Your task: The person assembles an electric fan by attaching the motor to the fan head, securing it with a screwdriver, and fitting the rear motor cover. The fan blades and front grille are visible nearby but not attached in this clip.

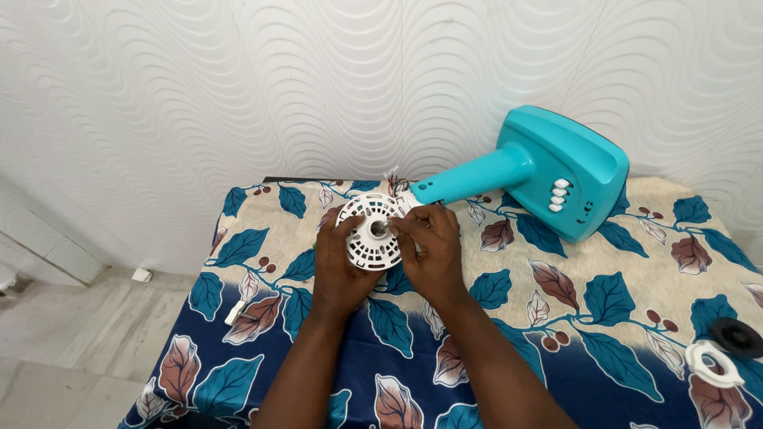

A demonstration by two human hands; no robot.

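Both hands clamped round the motor housing, left hand under, right hand nearer its hub, stem running off up-right.

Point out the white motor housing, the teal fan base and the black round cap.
white motor housing (pixel 367 236): head view, on its slotted front face.
teal fan base (pixel 574 173): head view, on the flat top face above the white buttons.
black round cap (pixel 739 337): head view, on its middle.

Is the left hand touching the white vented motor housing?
Touching. The head view shows the left hand cupped around the white vented motor housing, fingers overlapping its left rim with no gap.
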